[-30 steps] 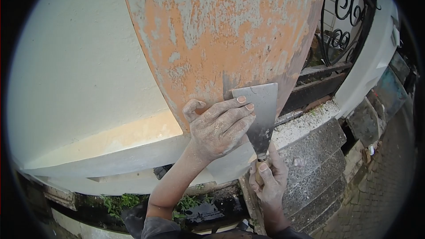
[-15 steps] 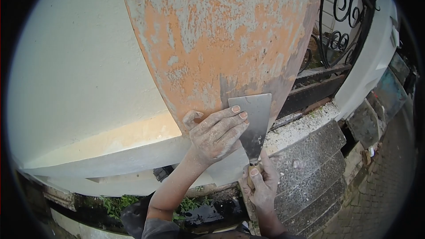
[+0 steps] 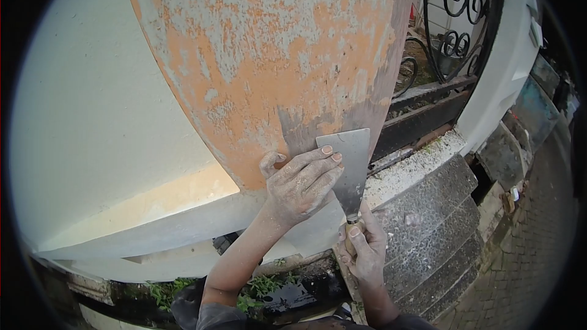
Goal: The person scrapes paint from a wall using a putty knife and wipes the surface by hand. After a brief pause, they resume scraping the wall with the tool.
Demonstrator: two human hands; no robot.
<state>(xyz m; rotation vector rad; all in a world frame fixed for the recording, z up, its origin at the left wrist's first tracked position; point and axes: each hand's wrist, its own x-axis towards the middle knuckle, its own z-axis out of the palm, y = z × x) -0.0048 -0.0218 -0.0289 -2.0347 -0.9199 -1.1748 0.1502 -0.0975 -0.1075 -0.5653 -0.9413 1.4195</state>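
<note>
The scraper [image 3: 347,168] is a broad, thin steel blade that narrows to a short wooden handle [image 3: 350,234]. It looks light. The blade is probably springy, bending a little under pressure near its wide edge and stiffer toward the neck. That top edge is likely keen enough to nick a finger, and the metal face, dulled with dust, may be slippery. The sound places to hold it are the handle, for drive and angle, and the flat of the blade well behind the edge, for pressure.

It lies flat against the lower right part of the pillar [image 3: 263,55], with the wide edge upward and the handle pointing down and toward the person. The left hand [image 3: 299,186] lies open over the blade's left half. Its fingertips [image 3: 327,150] are stretched out side by side and pressed on the metal, and the thumb rests on the pillar to the left. The right hand [image 3: 365,255] is below and nearer, curled closed around the handle. Both hands are coated in pale dust.

Just above and left of the blade is a grey bare patch [image 3: 295,129] in the flaking orange paint. A white wall [image 3: 92,116] stands to the left, with a ledge [image 3: 153,226] under it. To the far right is a scrolled iron gate [image 3: 458,18], and below it rough stone cladding [image 3: 428,220]. Some weeds [image 3: 263,284] grow near the person's forearm.
</note>
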